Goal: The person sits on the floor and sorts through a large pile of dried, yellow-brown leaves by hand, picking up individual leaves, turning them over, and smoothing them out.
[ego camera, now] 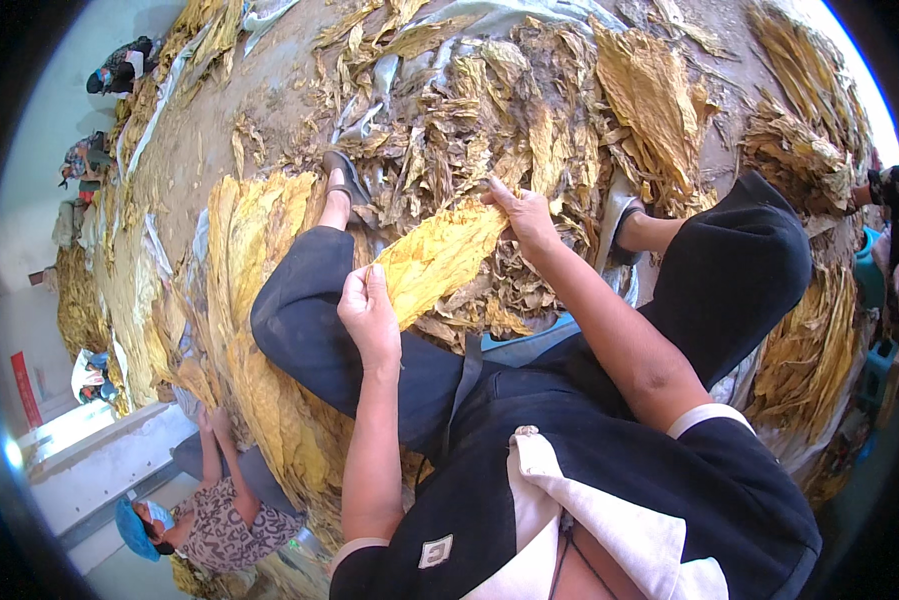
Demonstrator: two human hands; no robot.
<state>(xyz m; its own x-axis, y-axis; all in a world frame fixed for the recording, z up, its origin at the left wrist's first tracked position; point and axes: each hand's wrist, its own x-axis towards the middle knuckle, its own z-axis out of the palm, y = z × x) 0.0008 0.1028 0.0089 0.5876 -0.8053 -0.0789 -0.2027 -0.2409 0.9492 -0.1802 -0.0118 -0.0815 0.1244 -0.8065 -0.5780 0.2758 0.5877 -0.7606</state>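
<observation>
A yellow dried leaf, apparently tobacco (442, 259), is stretched between my two hands above my lap. My left hand (372, 311) pinches its lower left end between thumb and fingers. At the upper right end, my right hand (523, 221) grips the leaf, with its thumb on top. Beneath the leaf lies a heap of crumpled brown and yellow leaves (449, 139) between my feet. A pile of flatter yellow leaves (258, 247) lies beside my leg at the left. Larger brownish-yellow leaves (648, 97) lie beyond my right hand.
A co-worker in a blue cap (220, 517) sits at the lower left, hands on leaves. More people (119, 67) are near the wall at the upper left. Leaf bundles (809, 352) lie at the right, near a teal plastic crate (878, 367). White sheeting (168, 94) edges the floor.
</observation>
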